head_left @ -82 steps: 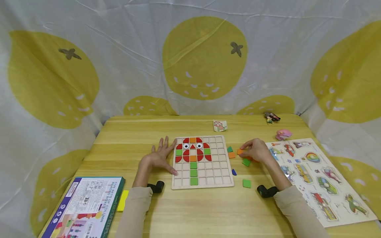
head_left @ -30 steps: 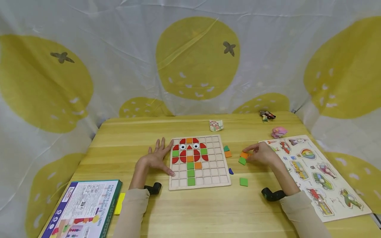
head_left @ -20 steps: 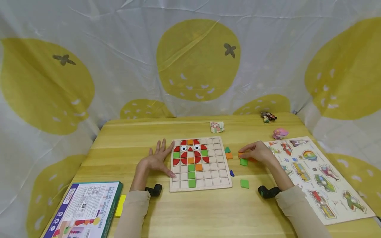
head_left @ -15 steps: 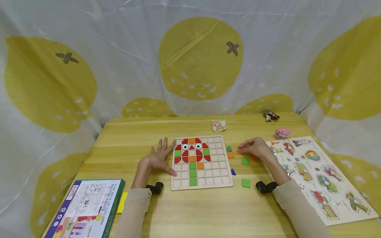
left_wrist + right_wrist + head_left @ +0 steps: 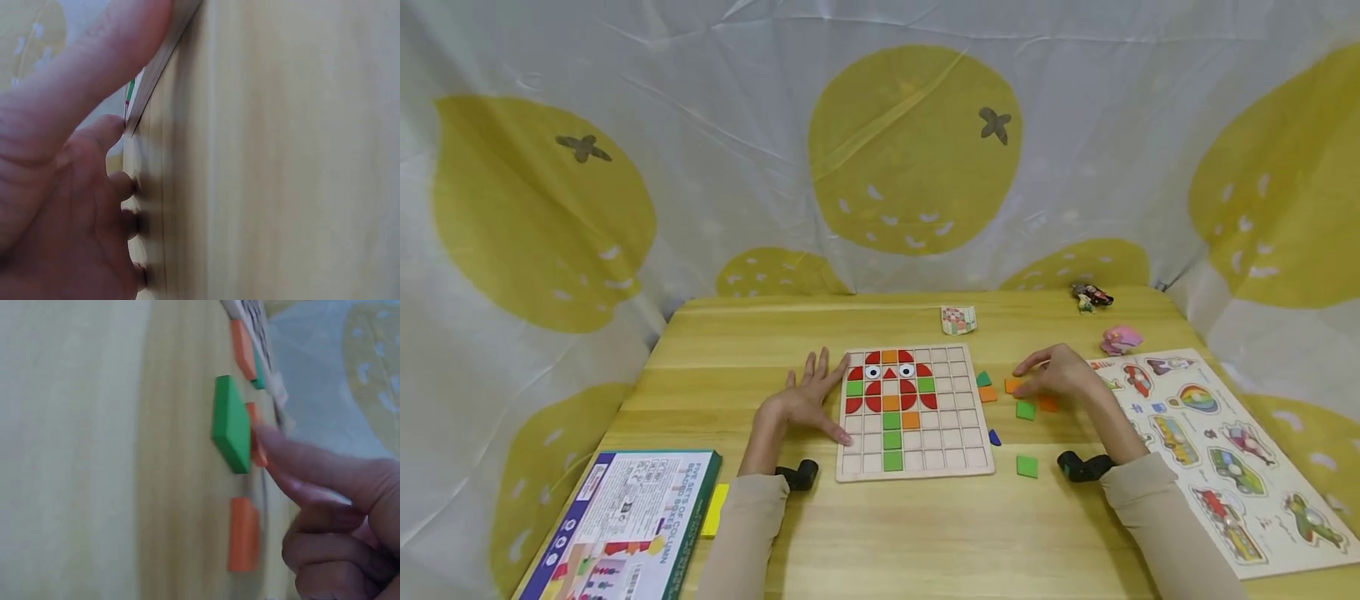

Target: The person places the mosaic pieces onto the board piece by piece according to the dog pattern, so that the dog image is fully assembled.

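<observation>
A wooden grid board (image 5: 957, 438) carries red, green and orange pieces and two round eyes in its left half. My left hand (image 5: 805, 403) lies spread at its left edge, thumb and index fingertip against the rim. To the right of the board, my right hand (image 5: 1062, 372) pinches an orange square tile (image 5: 259, 454) between thumb and index finger, low at the tabletop. Its other fingers are curled, as the right wrist view shows. Close by lie a green tile (image 5: 1026, 410) and a darker orange tile (image 5: 1048, 404).
A green piece (image 5: 983, 379) and an orange tile (image 5: 987, 394) lie beside the board. Nearer are a blue piece (image 5: 995, 437) and another green tile (image 5: 1027, 467). A picture puzzle board (image 5: 1210, 433) is at right, a box (image 5: 625, 517) at left, a pattern card (image 5: 958, 320) behind.
An orange tile now sits on the board, right of the top green stem tile. My right hand has since handled another orange tile, shifting it left. My left hand stays put.
</observation>
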Motion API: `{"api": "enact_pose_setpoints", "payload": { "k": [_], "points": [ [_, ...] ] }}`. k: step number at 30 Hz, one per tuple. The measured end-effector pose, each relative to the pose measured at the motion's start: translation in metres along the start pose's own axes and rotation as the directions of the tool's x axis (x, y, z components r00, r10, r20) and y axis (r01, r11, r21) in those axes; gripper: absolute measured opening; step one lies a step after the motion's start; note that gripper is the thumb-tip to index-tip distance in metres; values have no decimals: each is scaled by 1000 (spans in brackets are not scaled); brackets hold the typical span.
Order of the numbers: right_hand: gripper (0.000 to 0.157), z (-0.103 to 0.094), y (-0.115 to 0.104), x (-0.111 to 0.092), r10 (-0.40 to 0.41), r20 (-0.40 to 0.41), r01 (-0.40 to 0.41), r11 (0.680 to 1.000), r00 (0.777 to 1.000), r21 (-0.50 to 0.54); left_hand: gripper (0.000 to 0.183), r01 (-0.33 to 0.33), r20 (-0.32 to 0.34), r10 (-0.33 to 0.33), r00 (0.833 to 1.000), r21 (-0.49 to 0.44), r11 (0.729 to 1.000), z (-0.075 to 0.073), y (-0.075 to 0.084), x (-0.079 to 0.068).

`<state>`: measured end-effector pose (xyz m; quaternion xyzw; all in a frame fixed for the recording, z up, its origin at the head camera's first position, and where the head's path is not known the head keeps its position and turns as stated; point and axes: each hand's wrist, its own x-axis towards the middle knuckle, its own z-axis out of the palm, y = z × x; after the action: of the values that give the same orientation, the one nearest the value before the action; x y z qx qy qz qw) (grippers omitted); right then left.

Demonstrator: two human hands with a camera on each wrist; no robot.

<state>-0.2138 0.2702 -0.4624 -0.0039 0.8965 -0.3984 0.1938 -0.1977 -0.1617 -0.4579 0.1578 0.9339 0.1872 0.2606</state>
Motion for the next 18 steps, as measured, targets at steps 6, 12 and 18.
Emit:
{"api": "enact_pose_setpoints", "payload": {
  "k": [6,12,18],
  "points": [
    [28,3,0,2,-57,7,57,994,998,-88,138,7,-3,-7,1000,1,1000,3,-1,0],
    [24,29,-31,-6,-140,79,141,990,987,-4,138,0,2,0,1000,-4,1000,3,-2,1],
    [21,77,-69,-16,-277,150,280,960,949,2,138,-5,-4,5,1000,-21,1000,1,-3,1]
  ]
}}
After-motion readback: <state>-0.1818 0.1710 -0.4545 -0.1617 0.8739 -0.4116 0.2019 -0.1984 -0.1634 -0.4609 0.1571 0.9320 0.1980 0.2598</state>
